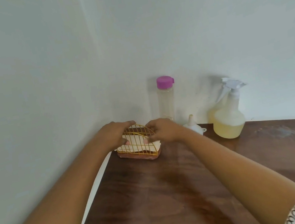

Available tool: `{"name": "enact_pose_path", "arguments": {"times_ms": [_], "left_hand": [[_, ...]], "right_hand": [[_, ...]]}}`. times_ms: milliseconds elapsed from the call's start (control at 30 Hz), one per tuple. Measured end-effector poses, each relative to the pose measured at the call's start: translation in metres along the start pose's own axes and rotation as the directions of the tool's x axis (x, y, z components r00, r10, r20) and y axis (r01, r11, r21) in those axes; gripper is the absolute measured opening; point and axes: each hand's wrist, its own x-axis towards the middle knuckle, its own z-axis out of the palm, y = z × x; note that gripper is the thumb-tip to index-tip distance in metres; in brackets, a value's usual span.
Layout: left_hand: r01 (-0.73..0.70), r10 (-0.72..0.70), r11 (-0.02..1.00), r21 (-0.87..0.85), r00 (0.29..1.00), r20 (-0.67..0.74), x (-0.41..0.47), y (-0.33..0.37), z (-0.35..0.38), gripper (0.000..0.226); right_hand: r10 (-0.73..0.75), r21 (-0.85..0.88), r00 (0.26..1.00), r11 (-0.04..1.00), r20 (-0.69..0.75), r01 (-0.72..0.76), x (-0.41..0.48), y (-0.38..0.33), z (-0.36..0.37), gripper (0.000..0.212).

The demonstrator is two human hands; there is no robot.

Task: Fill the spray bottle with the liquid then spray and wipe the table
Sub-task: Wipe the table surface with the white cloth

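Note:
A gold wire napkin holder (138, 144) with pale napkins (135, 143) stands at the table's far left corner. My left hand (115, 134) grips its left end, thumb on the wire front. My right hand (162, 130) pinches the napkins at the holder's right side. A clear spray bottle (228, 116) with a white trigger head holds pale yellow liquid up to about half its height and stands at the back right against the wall. A tall clear bottle (166, 101) with a purple cap looks nearly empty behind the holder. A white funnel (194, 125) lies between the two bottles.
The dark wooden table (157, 198) runs from the wall toward me, its left edge close to the white wall. A wet-looking streak runs down its middle. Patterned sleeves show at both bottom corners.

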Motion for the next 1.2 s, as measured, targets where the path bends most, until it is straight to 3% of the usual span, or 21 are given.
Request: {"name": "enact_pose_path", "arguments": {"times_ms": [67, 100, 167, 233, 300, 467, 667, 833, 1000, 1100, 1200], "left_hand": [[-0.005, 0.005, 1.0, -0.03, 1.0, -0.002, -0.009, 0.001, 0.002, 0.075], [-0.002, 0.002, 0.999, -0.041, 1.0, 0.003, -0.013, 0.002, 0.003, 0.075], [0.005, -0.005, 0.999, -0.045, 1.0, 0.008, -0.016, 0.005, 0.002, 0.077], [0.006, -0.005, 0.999, -0.034, 1.0, 0.008, -0.017, 0.006, 0.001, 0.079], [0.016, -0.015, 1.0, -0.027, 1.0, 0.015, -0.016, 0.006, 0.001, 0.08], [0.031, -0.031, 0.999, -0.022, 0.999, 0.016, -0.016, 0.007, 0.0, 0.08], [0.032, -0.032, 0.999, -0.039, 1.0, 0.001, -0.019, 0.008, 0.0, 0.079], [0.031, -0.031, 0.999, -0.025, 1.0, 0.003, -0.018, 0.01, -0.001, 0.079], [0.028, -0.028, 0.999, -0.028, 1.0, -0.002, -0.019, 0.01, -0.001, 0.08], [0.033, -0.033, 0.999, -0.022, 0.999, 0.0, -0.018, 0.009, -0.001, 0.08], [0.034, -0.034, 0.999, -0.014, 0.999, 0.008, -0.018, 0.01, -0.001, 0.08]], "right_hand": [[0.019, 0.219, 0.995, 0.976, -0.094, 0.002, -0.013, 0.005, -0.01, 0.04], [0.023, 0.214, 0.98, 0.977, -0.199, 0.02, -0.019, 0.008, -0.011, 0.026], [-0.04, 0.023, 0.954, 0.999, -0.299, 0.049, -0.026, 0.013, -0.01, 0.014], [-0.177, -0.299, 0.964, 0.947, -0.199, 0.112, -0.033, 0.015, -0.005, 0.016], [-0.286, -0.531, 0.953, 0.825, -0.1, 0.192, -0.034, 0.021, 0.001, 0.02], [-0.45, -0.745, 0.893, 0.588, 0.025, 0.317, -0.024, 0.025, 0.008, 0.029], [-0.486, -0.806, 0.87, 0.485, 0.076, 0.341, -0.014, 0.019, 0.006, 0.008], [-0.464, -0.764, 0.882, 0.542, 0.076, 0.351, -0.016, 0.005, -0.003, 0.02], [-0.383, -0.805, 0.904, 0.465, 0.192, 0.368, -0.014, 0.006, -0.002, 0.023], [-0.405, -0.847, 0.893, 0.389, 0.197, 0.363, -0.014, 0.005, -0.001, 0.011], [-0.445, -0.795, 0.888, 0.495, 0.116, 0.351, -0.014, 0.0, -0.003, 0.018]]}}
